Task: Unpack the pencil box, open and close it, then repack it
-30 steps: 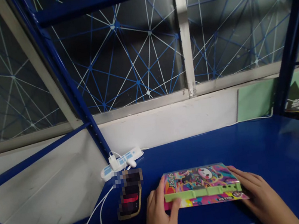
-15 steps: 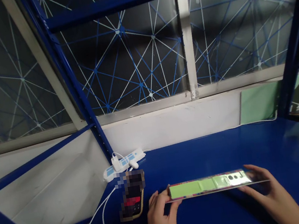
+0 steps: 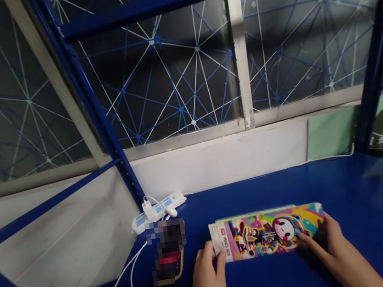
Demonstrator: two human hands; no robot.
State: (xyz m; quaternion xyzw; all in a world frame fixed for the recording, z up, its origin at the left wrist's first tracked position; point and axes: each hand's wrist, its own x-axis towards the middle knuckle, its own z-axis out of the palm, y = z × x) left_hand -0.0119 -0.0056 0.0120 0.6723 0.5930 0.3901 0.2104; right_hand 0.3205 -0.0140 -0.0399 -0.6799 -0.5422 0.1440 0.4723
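Observation:
A colourful pencil box (image 3: 260,234) is held between both hands above the blue table. Its printed face, with a cartoon figure and the words "PENCIL BOX" on a pale end strip, is turned toward me. My left hand (image 3: 208,267) is closed on the pale left end, thumb in front and fingers partly behind. At the other end, my right hand (image 3: 333,247) grips the right edge, its thumb lying on the printed face. A thin greenish edge shows along the top of the box. The fingers behind the box are partly hidden.
Left of the box lies a phone (image 3: 170,253), partly pixelated. Behind it a white power strip (image 3: 176,198) carries a plug and cables that run down left. Blue metal posts and bars (image 3: 94,105) frame the blue table (image 3: 257,193). A green panel (image 3: 333,133) leans against the back wall.
The pencil box has been turned in both hands, from its narrow green-and-silver side facing me to its printed broad face. The right thumb now lies across that face.

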